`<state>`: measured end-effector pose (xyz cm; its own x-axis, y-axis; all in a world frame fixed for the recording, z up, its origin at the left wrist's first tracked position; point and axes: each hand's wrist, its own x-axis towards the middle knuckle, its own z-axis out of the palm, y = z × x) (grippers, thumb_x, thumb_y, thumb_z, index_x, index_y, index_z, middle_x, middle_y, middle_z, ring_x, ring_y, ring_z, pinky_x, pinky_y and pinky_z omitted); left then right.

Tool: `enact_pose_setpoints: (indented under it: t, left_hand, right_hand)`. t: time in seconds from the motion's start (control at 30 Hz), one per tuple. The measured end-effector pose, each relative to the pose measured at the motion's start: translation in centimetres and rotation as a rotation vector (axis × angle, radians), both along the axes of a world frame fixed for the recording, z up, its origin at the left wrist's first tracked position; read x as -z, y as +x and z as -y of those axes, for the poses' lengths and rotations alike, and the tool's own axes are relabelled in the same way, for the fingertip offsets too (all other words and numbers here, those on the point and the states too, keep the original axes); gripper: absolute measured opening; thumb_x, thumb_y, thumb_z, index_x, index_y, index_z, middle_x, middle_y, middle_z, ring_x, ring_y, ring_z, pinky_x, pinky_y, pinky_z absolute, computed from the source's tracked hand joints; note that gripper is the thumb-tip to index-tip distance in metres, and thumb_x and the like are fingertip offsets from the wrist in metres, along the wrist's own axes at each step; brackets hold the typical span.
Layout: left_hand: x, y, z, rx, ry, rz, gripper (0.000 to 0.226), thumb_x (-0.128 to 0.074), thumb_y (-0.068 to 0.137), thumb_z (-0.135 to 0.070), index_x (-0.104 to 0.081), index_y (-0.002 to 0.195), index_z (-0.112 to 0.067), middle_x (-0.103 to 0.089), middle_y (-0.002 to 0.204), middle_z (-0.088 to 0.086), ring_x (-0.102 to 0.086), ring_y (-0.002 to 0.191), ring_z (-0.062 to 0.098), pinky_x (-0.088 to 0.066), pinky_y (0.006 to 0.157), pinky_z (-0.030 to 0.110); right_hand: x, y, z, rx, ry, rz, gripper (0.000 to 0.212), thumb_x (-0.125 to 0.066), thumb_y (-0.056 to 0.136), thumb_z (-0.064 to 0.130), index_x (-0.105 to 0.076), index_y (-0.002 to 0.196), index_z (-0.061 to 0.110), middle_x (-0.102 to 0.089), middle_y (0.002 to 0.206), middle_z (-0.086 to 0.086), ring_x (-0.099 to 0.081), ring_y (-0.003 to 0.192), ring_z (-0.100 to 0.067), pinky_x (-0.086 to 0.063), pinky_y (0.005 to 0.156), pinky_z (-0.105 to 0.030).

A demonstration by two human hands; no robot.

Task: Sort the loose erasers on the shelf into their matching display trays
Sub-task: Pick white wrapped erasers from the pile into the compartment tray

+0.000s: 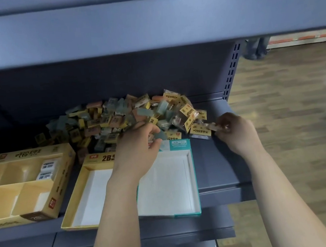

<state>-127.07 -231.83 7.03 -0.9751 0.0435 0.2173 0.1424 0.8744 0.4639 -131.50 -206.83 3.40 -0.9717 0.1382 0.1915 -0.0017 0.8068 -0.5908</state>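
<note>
Dark blue shop shelf (214,158), wood floor to the right. Eraser pile (115,117) heaped far-centre. Left hand (138,147) at pile's near edge, fingers (148,127) curled on grey eraser (160,135), just far of teal tray (194,181); probably the nearer hand for that drop. Right hand (236,132) pinching wrapped pack (200,130), right of tray.

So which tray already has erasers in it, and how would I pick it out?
Start at the dark blue shelf and the heap of loose erasers at its back. In front of the heap, far left, sits the wood-coloured tray. Unlike the white-floored trays beside it, it has dividers and holds two white erasers.
</note>
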Motion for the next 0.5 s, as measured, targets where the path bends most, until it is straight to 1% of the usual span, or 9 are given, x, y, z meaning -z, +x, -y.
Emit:
enact_pose_setpoints:
  t: [0.07,0.1,0.17,0.23,0.3,0.37,0.4,0.47,0.5]
  left_hand:
    - [-0.2,0.0,-0.5,0.01,-0.007,0.01,0.015,-0.06,0.094,-0.027,-0.06,0.11,-0.026,-0.062,0.118,-0.01,-0.058,0.105,0.012,-0.047,0.066,0.02]
    - [-0.2,-0.1,-0.8,0.017,-0.005,0.011,0.015,-0.06,0.095,-0.028,-0.06,0.11,-0.026,-0.061,0.118,-0.01,-0.058,0.105,0.012,-0.047,0.067,0.02]
    - [-0.5,-0.4,-1.2,0.041,0.018,-0.004,0.015,-0.061,0.094,-0.027,-0.061,0.109,-0.026,-0.061,0.116,-0.01,-0.057,0.106,0.011,-0.051,0.076,0.027]
    - [-0.7,-0.8,-1.8,0.077,0.043,-0.021,0.016,-0.063,0.092,-0.026,-0.063,0.108,-0.026,-0.061,0.113,-0.01,-0.057,0.105,0.01,-0.052,0.082,0.033]
    - [-1.0,-1.4,-2.5,0.112,0.028,-0.02,0.016,-0.063,0.092,-0.026,-0.063,0.108,-0.025,-0.062,0.11,-0.013,-0.057,0.101,0.008,-0.05,0.079,0.028]
    - [-1.1,-2.1,-3.2,0.146,-0.01,-0.012,0.016,-0.063,0.092,-0.026,-0.064,0.108,-0.024,-0.06,0.104,-0.015,-0.056,0.094,0.006,-0.043,0.07,0.018]
    - [-1.2,-2.5,-3.6,0.166,-0.015,-0.013,0.015,-0.064,0.091,-0.025,-0.065,0.107,-0.023,-0.061,0.102,-0.014,-0.056,0.092,0.006,-0.044,0.069,0.017]
    - [-1.3,-3.3,-4.5,0.21,-0.011,-0.013,0.013,-0.067,0.089,-0.022,-0.067,0.103,-0.021,-0.067,0.101,-0.009,-0.061,0.089,0.009,-0.053,0.076,0.027]
    - [-1.3,-3.7,-5.0,0.231,-0.016,0.0,0.013,-0.067,0.089,-0.02,-0.068,0.101,-0.02,-0.068,0.1,-0.007,-0.062,0.088,0.01,-0.055,0.08,0.032]
  right_hand:
    - [0.2,0.0,-0.3,-0.005,-0.024,-0.021,0.017,-0.063,0.081,0.009,-0.065,0.098,0.009,-0.069,0.089,-0.017,-0.06,0.087,-0.04,-0.037,0.062,-0.033]
    - [0.1,0.0,-0.5,-0.005,-0.043,-0.026,0.015,-0.062,0.084,0.012,-0.065,0.099,0.01,-0.068,0.088,-0.017,-0.06,0.086,-0.04,-0.036,0.061,-0.032]
    - [-0.1,0.2,-0.8,-0.012,-0.068,-0.043,0.015,-0.061,0.087,0.013,-0.065,0.1,0.009,-0.068,0.089,-0.017,-0.06,0.087,-0.04,-0.033,0.062,-0.031]
    - [-0.2,0.4,-1.1,-0.024,-0.084,-0.06,0.015,-0.059,0.087,0.01,-0.065,0.101,0.006,-0.066,0.086,-0.018,-0.059,0.086,-0.04,-0.032,0.062,-0.032]
    - [-0.3,0.7,-1.4,-0.026,-0.102,-0.076,0.015,-0.059,0.088,0.008,-0.066,0.1,0.003,-0.064,0.082,-0.017,-0.059,0.084,-0.039,-0.032,0.062,-0.032]
    - [-0.4,0.9,-1.7,-0.028,-0.11,-0.097,0.014,-0.059,0.089,0.009,-0.066,0.099,0.004,-0.061,0.078,-0.013,-0.057,0.082,-0.037,-0.031,0.061,-0.032]
    - [-0.4,1.0,-1.8,-0.03,-0.115,-0.105,0.013,-0.059,0.089,0.01,-0.067,0.098,0.005,-0.06,0.077,-0.01,-0.057,0.08,-0.035,-0.03,0.061,-0.032]
    - [-0.6,1.2,-2.1,-0.037,-0.128,-0.114,0.012,-0.06,0.089,0.011,-0.067,0.097,0.007,-0.06,0.075,-0.009,-0.055,0.077,-0.033,-0.029,0.06,-0.031]
    - [-0.6,1.4,-2.2,-0.041,-0.134,-0.115,0.012,-0.061,0.088,0.012,-0.068,0.097,0.007,-0.061,0.075,-0.009,-0.054,0.076,-0.032,-0.029,0.06,-0.03]
